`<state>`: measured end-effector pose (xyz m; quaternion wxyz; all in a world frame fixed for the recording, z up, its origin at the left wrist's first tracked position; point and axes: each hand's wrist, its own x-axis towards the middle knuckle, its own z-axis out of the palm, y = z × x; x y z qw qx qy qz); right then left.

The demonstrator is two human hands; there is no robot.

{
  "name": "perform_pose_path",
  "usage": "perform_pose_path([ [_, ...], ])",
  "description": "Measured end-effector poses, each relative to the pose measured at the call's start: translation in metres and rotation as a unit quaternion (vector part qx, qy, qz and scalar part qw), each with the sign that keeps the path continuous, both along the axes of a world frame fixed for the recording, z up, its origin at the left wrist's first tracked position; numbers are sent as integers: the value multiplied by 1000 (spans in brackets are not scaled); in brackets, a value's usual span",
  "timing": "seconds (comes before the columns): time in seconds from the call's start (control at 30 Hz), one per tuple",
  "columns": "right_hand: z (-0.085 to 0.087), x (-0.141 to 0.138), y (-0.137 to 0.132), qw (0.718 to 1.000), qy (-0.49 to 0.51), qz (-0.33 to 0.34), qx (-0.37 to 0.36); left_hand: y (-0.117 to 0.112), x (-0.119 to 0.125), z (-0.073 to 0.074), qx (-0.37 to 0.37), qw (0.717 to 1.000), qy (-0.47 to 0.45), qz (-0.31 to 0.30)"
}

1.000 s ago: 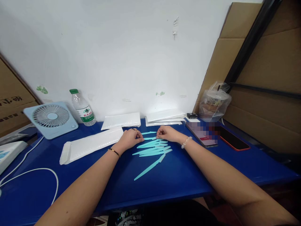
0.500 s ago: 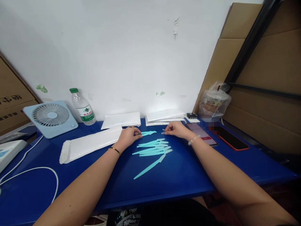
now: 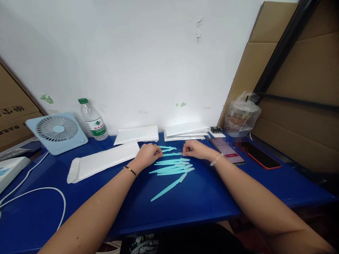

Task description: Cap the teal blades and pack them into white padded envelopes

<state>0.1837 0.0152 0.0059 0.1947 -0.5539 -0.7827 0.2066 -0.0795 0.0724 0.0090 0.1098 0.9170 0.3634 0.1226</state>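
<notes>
Several turquoise eyebrow razors (image 3: 173,171) lie in a loose row on the blue table, most with clear caps over their blade ends. My left hand (image 3: 149,153) is closed, pinching the handle of one turquoise razor (image 3: 171,154) that points right. My right hand (image 3: 194,149) is closed on a small clear cap (image 3: 180,153) at that razor's blade end. Whether the cap is fully seated, I cannot tell. Just behind, more razors (image 3: 167,148) lie close to my left fingers. One razor (image 3: 168,187) rests apart, slanted, nearest me.
A white padded envelope (image 3: 103,161) lies left, with stacks of white packets (image 3: 136,134) along the wall. Further left stand a blue fan (image 3: 57,132) and a water bottle (image 3: 94,121). To the right are two phones (image 3: 227,151) and a bagged cup (image 3: 241,118).
My left hand has picked out one razor and moved slightly right and nearer me. My right hand has brought the clear cap left and down onto that razor's blade end.
</notes>
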Motion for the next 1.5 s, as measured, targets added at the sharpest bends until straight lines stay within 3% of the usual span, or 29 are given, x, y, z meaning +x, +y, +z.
perform_pose_path([
  [0.13, 1, 20, 1, 998, -14, -58, 10, 12, -10, -3, 31, 999, -13, 32],
  [0.23, -1, 30, 2, 994, -15, -87, 64, 14, -12, -9, 62, 997, -33, -8],
  [0.33, -6, 32, 4, 994, -4, -87, 63, 13, -9, -18, 38, 998, 0, -56],
  [0.47, -12, 29, 9, 995, -6, -85, 53, 7, -3, -23, 15, 998, 43, -38],
  [0.63, 0, 23, 1, 994, 18, -65, 89, -10, 2, -12, 49, 998, 29, -13],
  [0.83, 8, 5, -15, 997, -1, 67, -28, -24, 4, 0, 4, 999, -9, -44],
  [1.0, 5, -3, -13, 997, -27, 60, -33, -22, 6, 0, -57, 998, 2, -26],
  [1.27, 8, 22, -7, 997, -33, -59, 47, 8, -14, 3, 10, 997, 7, 74],
  [1.37, 11, 13, -13, 999, -11, -8, 43, 3, -12, 4, 12, 999, -16, 46],
  [1.5, 14, -11, -21, 996, -38, 75, -13, -16, -1, 5, -60, 997, -3, -43],
])
